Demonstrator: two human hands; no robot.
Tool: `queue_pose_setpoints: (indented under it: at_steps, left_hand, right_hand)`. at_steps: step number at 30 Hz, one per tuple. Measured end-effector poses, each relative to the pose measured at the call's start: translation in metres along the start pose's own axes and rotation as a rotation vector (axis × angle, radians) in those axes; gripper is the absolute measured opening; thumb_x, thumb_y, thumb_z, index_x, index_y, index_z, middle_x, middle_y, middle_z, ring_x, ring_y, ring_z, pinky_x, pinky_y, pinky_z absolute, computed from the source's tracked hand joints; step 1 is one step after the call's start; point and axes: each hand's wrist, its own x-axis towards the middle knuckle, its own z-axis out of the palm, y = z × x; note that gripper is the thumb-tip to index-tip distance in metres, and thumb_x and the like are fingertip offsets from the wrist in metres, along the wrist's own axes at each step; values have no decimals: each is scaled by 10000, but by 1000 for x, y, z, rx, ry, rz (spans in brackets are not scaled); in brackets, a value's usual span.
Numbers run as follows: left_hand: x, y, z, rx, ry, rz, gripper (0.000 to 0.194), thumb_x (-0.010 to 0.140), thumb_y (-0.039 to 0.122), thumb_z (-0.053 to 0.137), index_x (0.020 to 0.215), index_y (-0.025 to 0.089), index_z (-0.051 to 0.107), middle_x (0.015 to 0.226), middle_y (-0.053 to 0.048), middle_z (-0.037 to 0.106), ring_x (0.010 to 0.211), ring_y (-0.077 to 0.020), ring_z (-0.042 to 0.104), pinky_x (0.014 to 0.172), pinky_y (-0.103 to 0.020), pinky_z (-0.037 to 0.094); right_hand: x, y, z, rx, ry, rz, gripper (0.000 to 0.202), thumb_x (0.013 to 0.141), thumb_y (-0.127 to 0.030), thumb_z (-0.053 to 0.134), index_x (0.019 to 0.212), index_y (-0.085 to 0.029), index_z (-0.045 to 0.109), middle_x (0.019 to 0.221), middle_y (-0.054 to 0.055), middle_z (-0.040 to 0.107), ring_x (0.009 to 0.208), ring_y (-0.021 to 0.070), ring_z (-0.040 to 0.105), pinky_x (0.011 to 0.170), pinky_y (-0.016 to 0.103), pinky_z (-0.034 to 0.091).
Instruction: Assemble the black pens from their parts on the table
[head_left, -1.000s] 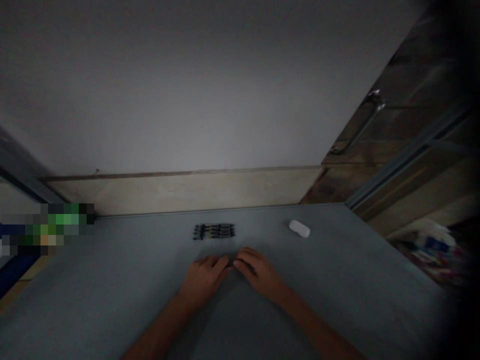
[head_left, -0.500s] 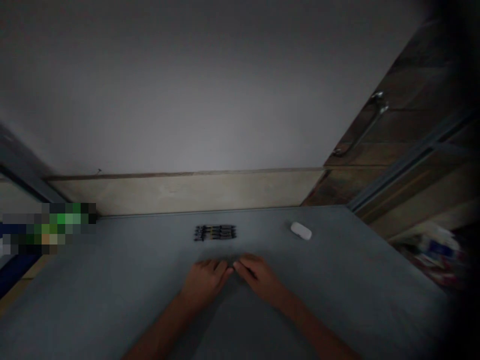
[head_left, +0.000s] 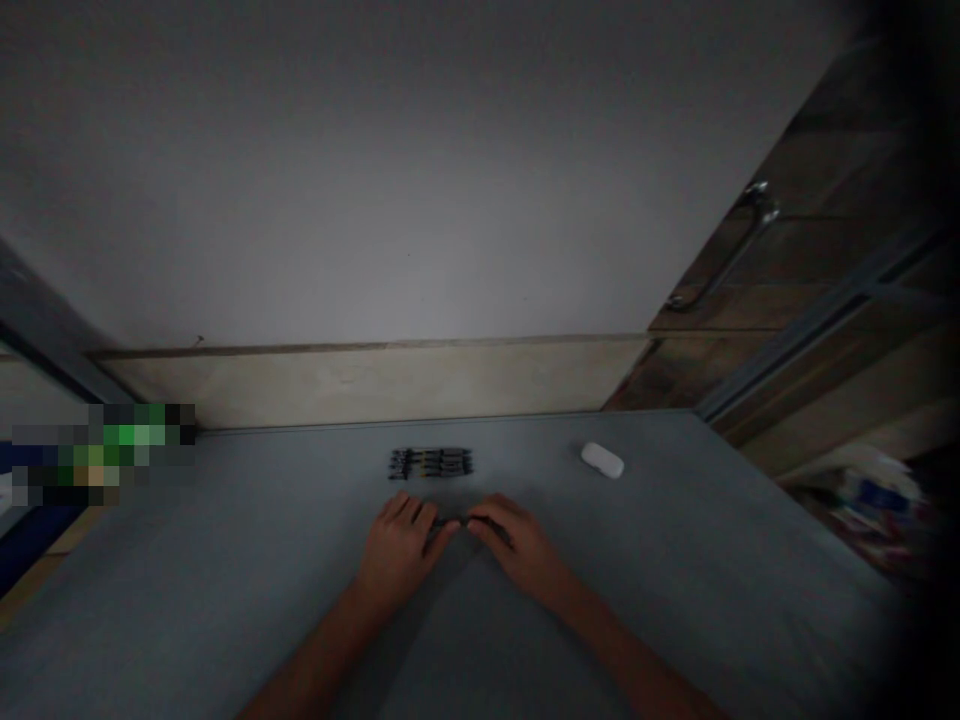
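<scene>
A dark pen [head_left: 452, 522] is held level between my two hands, low over the grey table. My left hand [head_left: 400, 540] grips its left part with fingers closed, and my right hand [head_left: 511, 540] pinches the other end. Much of the pen is hidden by the fingers, and the picture is dim. Just beyond my hands, several dark pens [head_left: 431, 463] lie side by side in a neat row, some with yellowish marks near the middle. Neither hand touches that row.
A small white rounded case [head_left: 602, 460] lies on the grey table [head_left: 262, 540] to the right of the pens. The wall [head_left: 420, 200] rises behind the table. At right are a metal handle [head_left: 724, 260] on dark tiles and a blurred heap of bags [head_left: 877, 500].
My left hand has shifted slightly up and left, its fingers rising. More of the dark pen now shows between my hands. The row of pens and the white case stay put.
</scene>
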Motion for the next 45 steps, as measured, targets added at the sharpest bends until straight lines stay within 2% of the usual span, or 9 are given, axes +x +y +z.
queue_pose_setpoints:
  at_steps: [5, 13, 18, 20, 25, 30, 37, 40, 45]
  left_hand:
    - [1, 0, 0, -64, -63, -10, 191, 1112, 355, 705, 931, 331, 761, 915, -42, 820, 953, -321, 809, 880, -459, 676]
    - [3, 1, 5, -27, -133, 6, 177, 1128, 315, 668, 977, 330, 760, 984, -40, 831, 999, -316, 799, 927, -469, 677]
    - [3, 6, 4, 73, -153, 14, 150, 1142, 318, 661, 1028, 295, 756, 1034, -34, 827, 1031, -299, 785, 942, -462, 677]
    - [3, 7, 3, 91, -151, 11, 136, 1135, 317, 678, 1024, 290, 751, 1036, -34, 822, 1039, -299, 784, 937, -458, 676]
    - [2, 11, 2, 85, -164, 17, 144, 1135, 308, 667, 1018, 287, 748, 1028, -46, 812, 1028, -296, 770, 949, -448, 666]
    - [1, 14, 0, 89, -191, 5, 205, 1161, 337, 591, 1041, 299, 753, 1045, -35, 814, 1050, -301, 771, 960, -465, 673]
    - [0, 17, -3, -43, -152, 20, 78, 1079, 377, 733, 1060, 305, 756, 1064, -70, 826, 1039, -353, 783, 952, -499, 671]
    - [2, 15, -5, -11, -157, 7, 138, 1127, 350, 651, 1063, 289, 756, 1084, -59, 821, 1060, -323, 773, 976, -474, 660]
    - [6, 4, -5, 12, -93, -25, 262, 1163, 242, 549, 1052, 255, 785, 1089, -60, 822, 1055, -288, 781, 978, -447, 661]
  right_hand:
    - [-1, 1, -1, -7, 6, -5, 193, 1104, -428, 740, 1056, -293, 870, 988, 67, 866, 927, 296, 822, 877, 429, 656]
    - [0, 1, -1, 0, 36, 36, 171, 1071, -416, 759, 1046, -309, 890, 1010, 71, 887, 945, 308, 840, 903, 458, 677]
    - [2, -5, -1, -29, 43, 59, 148, 1050, -449, 748, 969, -402, 863, 916, 70, 856, 835, 325, 808, 790, 480, 665]
    - [2, -7, -2, -55, 45, 47, 161, 1056, -433, 733, 942, -406, 843, 892, 73, 848, 820, 328, 796, 776, 480, 653]
    - [2, -9, -3, -98, 41, -21, 322, 1105, -429, 676, 827, -304, 778, 798, 45, 802, 771, 279, 769, 754, 410, 612]
    - [2, -15, -5, -123, 32, -9, 479, 1131, -485, 634, 694, -291, 641, 697, 21, 720, 694, 252, 709, 695, 383, 555]
    - [3, -22, -5, -81, 17, 79, 591, 1132, -558, 592, 613, -284, 514, 602, 3, 632, 603, 233, 644, 631, 365, 484]
    - [4, -22, -5, -62, 19, 86, 549, 1126, -527, 606, 637, -282, 558, 626, 0, 657, 623, 230, 657, 646, 359, 500]
    - [5, -17, -6, -3, 45, 109, 328, 1085, -473, 663, 828, -300, 768, 812, 32, 812, 797, 288, 791, 770, 408, 609]
